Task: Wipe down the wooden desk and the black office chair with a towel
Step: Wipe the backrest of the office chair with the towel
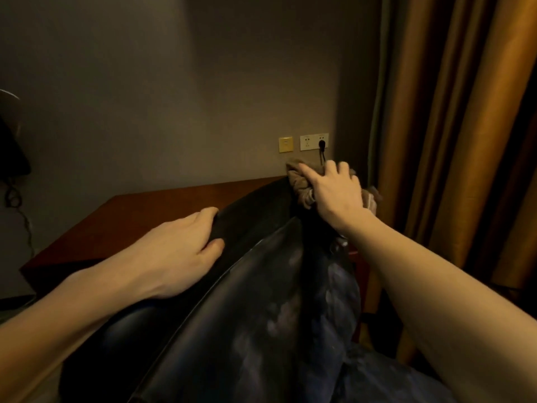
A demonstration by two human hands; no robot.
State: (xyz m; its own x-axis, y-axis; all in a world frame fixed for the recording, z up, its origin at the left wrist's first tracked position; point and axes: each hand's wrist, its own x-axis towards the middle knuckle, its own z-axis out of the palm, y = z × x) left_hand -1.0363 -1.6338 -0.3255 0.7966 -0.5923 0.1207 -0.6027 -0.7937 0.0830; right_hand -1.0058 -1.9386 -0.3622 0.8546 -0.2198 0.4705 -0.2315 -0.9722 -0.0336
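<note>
Towel (299,181): brown, bunched up on the top corner of the black office chair (232,315), near the wall.
Right hand (337,193): yours holds the towel and presses it on the chair.
Left hand (174,254): you grip the chair's top edge, thumb in front.
Table (145,210): brown wood, just behind the chair.
Curtain (450,112): hangs at the right.

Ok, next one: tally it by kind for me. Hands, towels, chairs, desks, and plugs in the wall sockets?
Hands: 2, left hand and right hand
Towel: 1
Black chair: 1
Wooden desk: 1
Wall plug: 1
Total: 6
</note>
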